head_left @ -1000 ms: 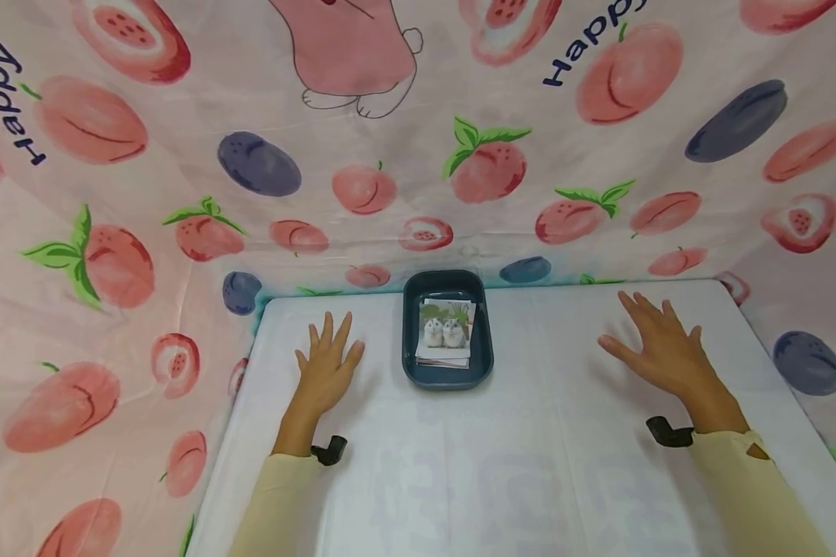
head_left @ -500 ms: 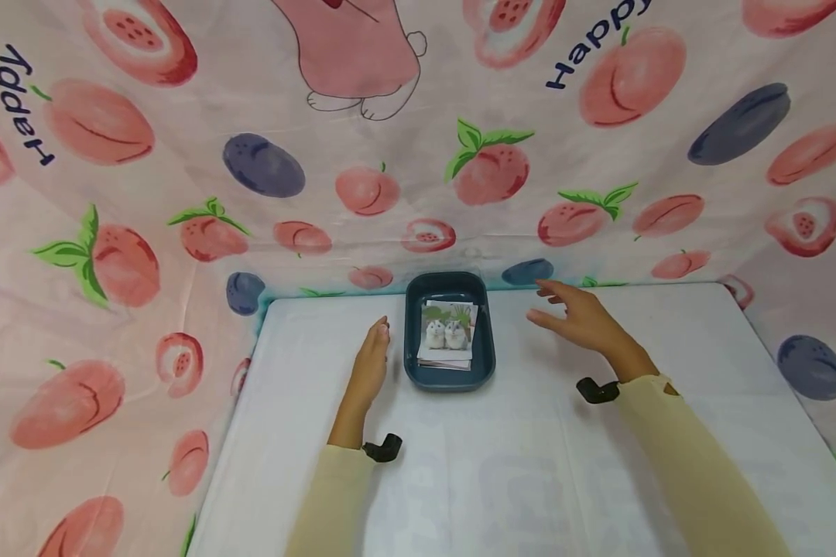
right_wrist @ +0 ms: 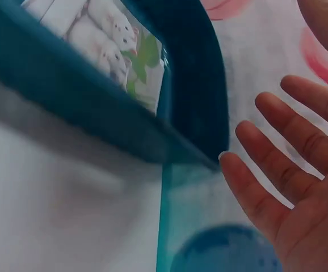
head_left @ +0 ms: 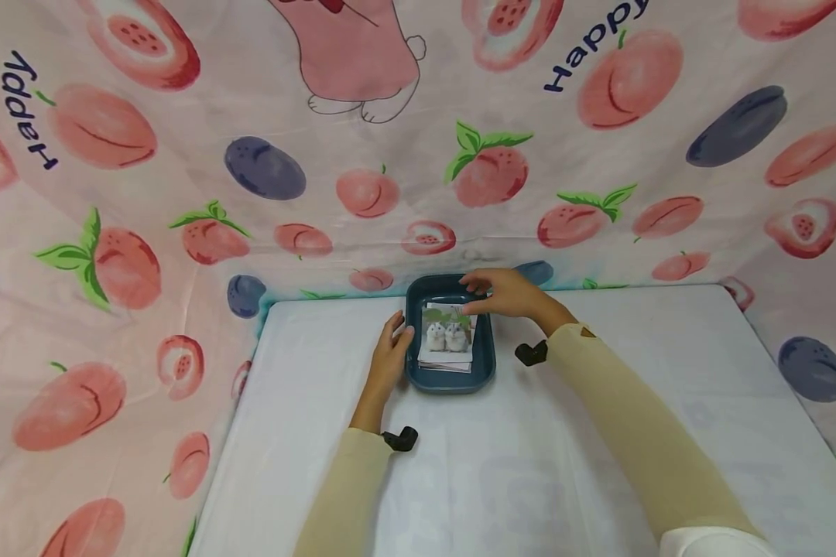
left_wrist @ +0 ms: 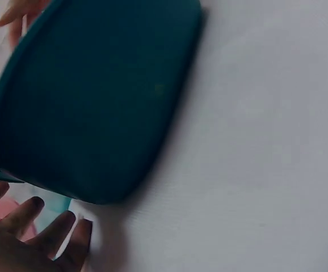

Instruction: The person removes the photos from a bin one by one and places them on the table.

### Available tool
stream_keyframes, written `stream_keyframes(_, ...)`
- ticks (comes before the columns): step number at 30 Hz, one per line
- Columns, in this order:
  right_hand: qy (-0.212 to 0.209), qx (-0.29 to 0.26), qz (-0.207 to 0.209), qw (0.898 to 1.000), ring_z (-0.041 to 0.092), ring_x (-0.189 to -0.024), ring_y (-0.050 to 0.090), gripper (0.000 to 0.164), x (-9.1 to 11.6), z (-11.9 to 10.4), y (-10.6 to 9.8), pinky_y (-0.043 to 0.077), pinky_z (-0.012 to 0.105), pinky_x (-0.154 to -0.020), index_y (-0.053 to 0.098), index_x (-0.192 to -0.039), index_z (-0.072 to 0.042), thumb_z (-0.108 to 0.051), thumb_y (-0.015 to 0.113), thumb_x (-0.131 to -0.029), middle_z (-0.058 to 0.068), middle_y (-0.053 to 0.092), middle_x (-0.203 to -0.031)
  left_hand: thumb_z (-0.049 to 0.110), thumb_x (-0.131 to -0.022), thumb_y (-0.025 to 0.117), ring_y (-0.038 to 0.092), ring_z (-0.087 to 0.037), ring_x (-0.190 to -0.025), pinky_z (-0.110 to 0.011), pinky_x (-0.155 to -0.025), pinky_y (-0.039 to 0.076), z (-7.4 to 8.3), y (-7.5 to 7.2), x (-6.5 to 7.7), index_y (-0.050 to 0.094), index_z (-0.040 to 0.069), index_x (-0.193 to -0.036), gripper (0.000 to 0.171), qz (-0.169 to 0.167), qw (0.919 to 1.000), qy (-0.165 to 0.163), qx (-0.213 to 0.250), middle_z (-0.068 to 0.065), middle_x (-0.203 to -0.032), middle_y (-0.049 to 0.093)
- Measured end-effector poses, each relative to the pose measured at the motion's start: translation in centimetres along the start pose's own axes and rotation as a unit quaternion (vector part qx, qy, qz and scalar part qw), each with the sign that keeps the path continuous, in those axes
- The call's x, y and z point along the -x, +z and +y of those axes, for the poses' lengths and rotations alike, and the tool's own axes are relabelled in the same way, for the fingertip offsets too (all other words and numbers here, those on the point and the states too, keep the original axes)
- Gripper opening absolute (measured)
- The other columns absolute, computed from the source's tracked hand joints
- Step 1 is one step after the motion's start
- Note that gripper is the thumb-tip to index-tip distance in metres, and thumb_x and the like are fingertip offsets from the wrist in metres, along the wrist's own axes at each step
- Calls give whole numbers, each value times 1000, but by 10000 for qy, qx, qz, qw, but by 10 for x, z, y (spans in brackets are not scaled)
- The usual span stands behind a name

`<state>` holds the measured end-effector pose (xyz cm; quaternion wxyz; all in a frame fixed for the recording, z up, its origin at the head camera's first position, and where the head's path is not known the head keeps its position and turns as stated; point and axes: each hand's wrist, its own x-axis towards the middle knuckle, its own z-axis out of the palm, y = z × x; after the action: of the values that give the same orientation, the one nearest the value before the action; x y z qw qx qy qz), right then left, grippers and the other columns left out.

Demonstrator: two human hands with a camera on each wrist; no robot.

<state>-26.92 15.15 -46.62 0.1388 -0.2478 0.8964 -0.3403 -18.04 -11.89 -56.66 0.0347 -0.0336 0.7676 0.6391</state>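
A dark blue-green tray (head_left: 453, 384) stands at the far edge of the white table. In it lies a stack of picture cards (head_left: 446, 357); the top one shows two white hamsters. My left hand (head_left: 388, 354) is at the tray's left wall, fingers loosely bent, holding nothing. Over the tray's back right corner reaches my right hand (head_left: 505, 294), its thumb overlapping the cards' upper corner in the head view. The right wrist view shows the fingers of that hand (right_wrist: 289, 164) spread beside the rim. Seen from the left wrist, the tray's outer wall (left_wrist: 96, 102) fills the upper left.
The white-covered table (head_left: 474, 480) meets a pink fruit-print cloth (head_left: 390, 147) just behind the tray. More of that cloth rises on the left and right sides. A black wrist mount (head_left: 400, 439) sits on the left wrist, another black mount (head_left: 532, 353) on the right.
Both hands have moved inward from the sides to the tray, the right one travelling farther and now overlapping the back right rim. The tray and cards stay in place.
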Motion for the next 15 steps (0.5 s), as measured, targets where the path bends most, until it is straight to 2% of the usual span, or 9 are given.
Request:
stream_keyframes(6,-93,-149,-403,9990,33,-121,62,65,-33,-9,15,51,49,-105,63,-137,-9,-41,83,-85,16,66,-132,39,-106,52,42,-32,-147,-56,-120,35,-8,3,1,33,20,-161,61,-36,9999,63,72,-2,-164,38)
stream_keyframes(11,0,157,-812,9966,30,-126,61,69,-52,-8,27,50,47,-107,62,-139,-9,-46,83,-84,12,66,-135,32,-108,51,43,-30,-146,-55,-117,38,-11,2,2,34,27,-160,55,-283,9988,162,355,-1,-164,37)
stream_keyframes(15,153,447,-1016,9937,30,-126,60,68,-62,-7,36,50,48,-107,63,-138,-10,-45,83,-84,12,65,-136,30,-107,53,43,-31,-145,-56,-116,38,-13,-1,3,34,29,-160,55,-348,9986,229,323,0,-164,36)
